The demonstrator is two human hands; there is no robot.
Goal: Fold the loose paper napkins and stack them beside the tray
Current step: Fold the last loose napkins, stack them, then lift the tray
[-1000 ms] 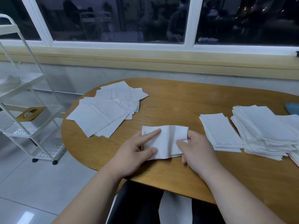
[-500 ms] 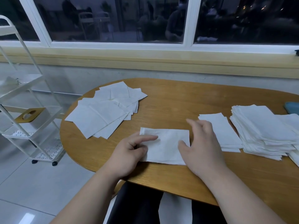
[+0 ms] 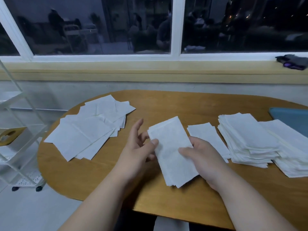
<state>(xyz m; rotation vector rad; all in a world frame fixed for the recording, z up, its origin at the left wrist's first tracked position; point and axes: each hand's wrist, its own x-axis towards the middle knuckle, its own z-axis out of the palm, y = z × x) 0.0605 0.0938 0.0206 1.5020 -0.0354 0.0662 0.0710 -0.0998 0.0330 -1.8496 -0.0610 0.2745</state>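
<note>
Folded napkin (image 3: 171,150) held above the counter (image 3: 183,104), left of the tray (image 3: 290,119), beyond the folded stacks (image 3: 246,139). Right hand (image 3: 205,157) grips it, thumb on top; left hand (image 3: 138,147) pinches the edge farthest from the tray.

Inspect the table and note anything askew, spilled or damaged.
Nothing spilled or torn. The tall stacks beside the tray are ragged, edges stepping out unevenly; the loose napkins lie fanned crookedly. The folded napkin gripped by the left hand and right hand is tilted.

Folded white napkin (image 3: 171,152) held tilted, loose napkins (image 3: 86,132) left, stacks (image 3: 246,139) beside tray (image 3: 290,119)
</note>
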